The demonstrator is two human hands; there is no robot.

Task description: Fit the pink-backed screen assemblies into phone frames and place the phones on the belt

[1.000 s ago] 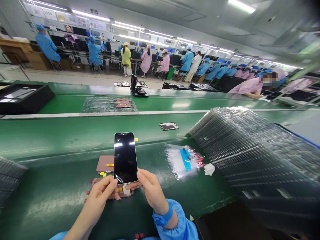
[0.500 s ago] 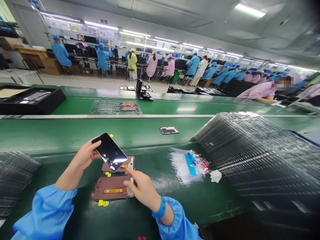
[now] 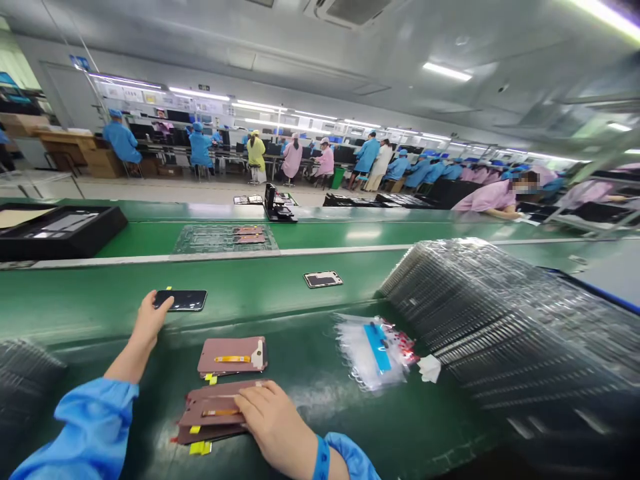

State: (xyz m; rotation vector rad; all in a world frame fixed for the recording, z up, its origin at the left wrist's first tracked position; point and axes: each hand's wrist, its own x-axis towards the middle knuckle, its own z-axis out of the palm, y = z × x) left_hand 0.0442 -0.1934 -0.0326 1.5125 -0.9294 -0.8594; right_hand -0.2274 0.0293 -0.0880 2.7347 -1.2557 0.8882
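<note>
My left hand (image 3: 150,320) pinches the left end of a glossy black phone screen (image 3: 190,301), face up on or just over the green belt, with a yellow tab at its far edge. My right hand (image 3: 280,427) is closed over the right end of the top brown-backed phone screen (image 3: 210,400) on the near pile. That panel looks slightly askew on those beneath; its right end is hidden under my fingers. Beyond it lies another pile of brown-backed screens (image 3: 220,348), with an orange flex cable and yellow tabs showing.
A phone frame (image 3: 323,279) lies on the belt. To the right are plastic bags (image 3: 373,353), crumpled white paper (image 3: 429,368) and tall stacked clear trays (image 3: 480,307). More trays (image 3: 30,373) stand left. A tray (image 3: 205,240) and black box (image 3: 60,230) sit farther back; co-workers sit beyond.
My left hand has carried the phone screen forward and left, from tilted in the air down to the belt. My right hand has come down onto the near pile and gripped its top screen.
</note>
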